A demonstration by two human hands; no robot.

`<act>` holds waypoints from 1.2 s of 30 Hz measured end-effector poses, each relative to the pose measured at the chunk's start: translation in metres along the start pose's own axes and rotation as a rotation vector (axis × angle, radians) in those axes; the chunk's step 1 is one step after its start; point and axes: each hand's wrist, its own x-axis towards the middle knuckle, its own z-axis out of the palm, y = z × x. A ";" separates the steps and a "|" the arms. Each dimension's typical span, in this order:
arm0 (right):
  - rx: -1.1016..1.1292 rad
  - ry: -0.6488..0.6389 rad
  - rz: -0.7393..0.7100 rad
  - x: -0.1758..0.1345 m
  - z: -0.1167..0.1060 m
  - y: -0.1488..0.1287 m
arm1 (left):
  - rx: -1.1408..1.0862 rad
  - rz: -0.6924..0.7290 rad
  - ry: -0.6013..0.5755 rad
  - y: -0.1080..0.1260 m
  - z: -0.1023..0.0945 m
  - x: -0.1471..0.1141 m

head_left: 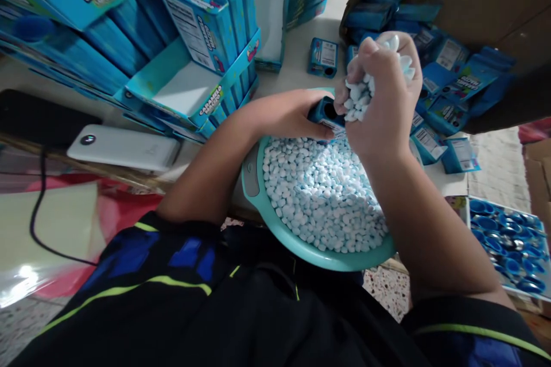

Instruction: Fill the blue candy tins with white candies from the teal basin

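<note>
A teal basin in front of my body is filled with small white and pale blue candies. Over its far rim my left hand grips a small blue candy box, whose round dark hole faces up. My right hand is closed around a fistful of candies, just above and to the right of that box. Some candies show between the fingers and the palm. Part of the box is hidden behind my hands.
Blue display cartons with upright candy boxes stand at left. A white power bank lies near the table edge. One small box sits beyond the basin. At right are a cardboard box of blue packs and a tray of blue caps.
</note>
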 end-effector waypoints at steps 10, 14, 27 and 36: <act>0.237 0.061 -0.032 0.003 -0.003 -0.005 | 0.165 -0.031 -0.053 0.004 -0.002 -0.011; 0.277 -0.018 -0.030 0.001 -0.003 -0.006 | 0.174 -0.028 -0.053 0.002 -0.002 -0.009; 0.185 -0.125 -0.071 0.000 -0.007 -0.006 | 0.138 0.002 -0.062 -0.004 -0.003 -0.006; 0.181 -0.121 -0.038 -0.003 -0.002 -0.007 | 0.166 0.044 -0.073 -0.006 -0.004 -0.006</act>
